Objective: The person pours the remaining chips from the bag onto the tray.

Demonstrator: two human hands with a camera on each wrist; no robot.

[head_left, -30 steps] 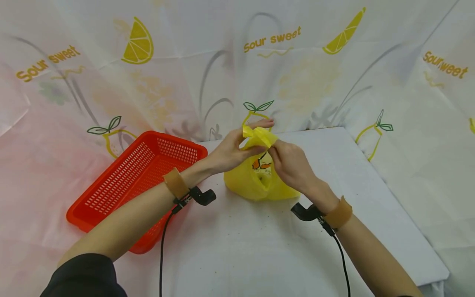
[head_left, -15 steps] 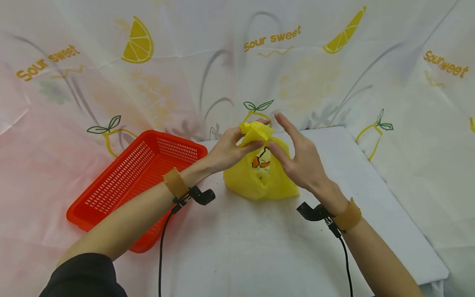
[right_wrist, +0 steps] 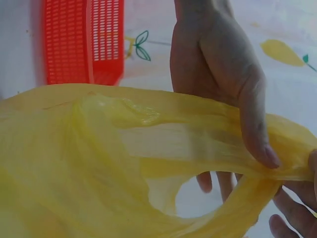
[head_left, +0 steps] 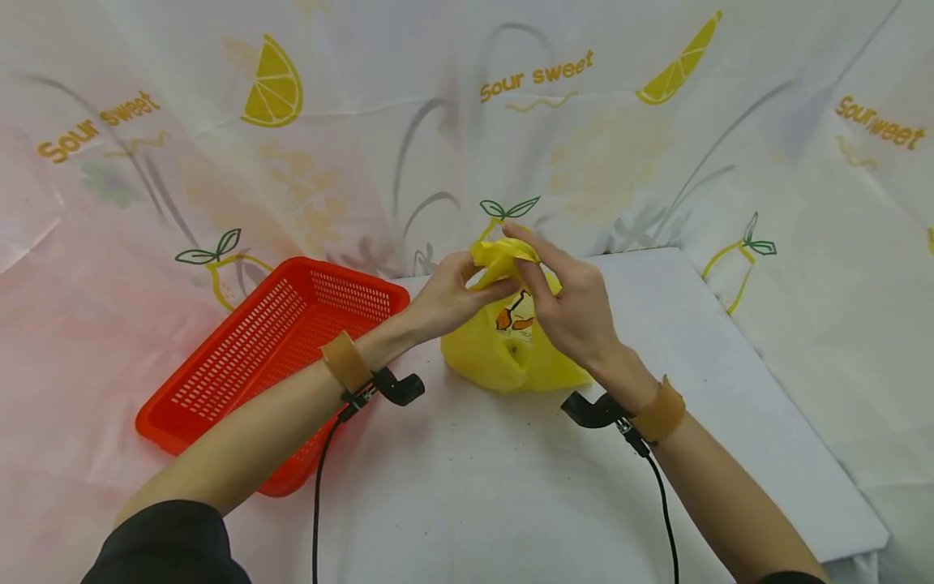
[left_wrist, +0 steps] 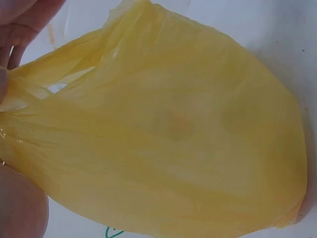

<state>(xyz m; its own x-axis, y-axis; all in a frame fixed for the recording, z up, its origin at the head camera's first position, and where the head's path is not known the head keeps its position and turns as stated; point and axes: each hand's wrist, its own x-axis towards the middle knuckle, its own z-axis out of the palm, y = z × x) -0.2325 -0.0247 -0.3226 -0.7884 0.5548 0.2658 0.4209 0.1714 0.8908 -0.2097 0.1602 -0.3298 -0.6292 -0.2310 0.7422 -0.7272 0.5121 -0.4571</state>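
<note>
A yellow plastic bag (head_left: pixel 477 357) with an orange and black print stands on the white table, its lower part bulging around contents that I cannot make out. My left hand (head_left: pixel 447 298) holds the gathered top, thumb in front and fingers behind, as the right wrist view also shows. At the top's right side my right hand (head_left: pixel 576 312) pinches the plastic between thumb and fingers. Folds of the bag partly hide those fingertips. In the left wrist view the bag (left_wrist: pixel 173 129) fills most of the picture. A loop-shaped opening shows below the left thumb in the right wrist view.
A red plastic basket (head_left: pixel 237 353) with slotted walls stands at the left, partly behind the left forearm. The white table (head_left: pixel 467 487) carries small dark specks. Behind it hangs a lemon-print cloth (head_left: pixel 613 162). Black cables run down from both wrist cameras.
My right hand let go of the bag's top, lifted its fingers away to the right, then came back left onto the top. The left hand stays in place, holding it.
</note>
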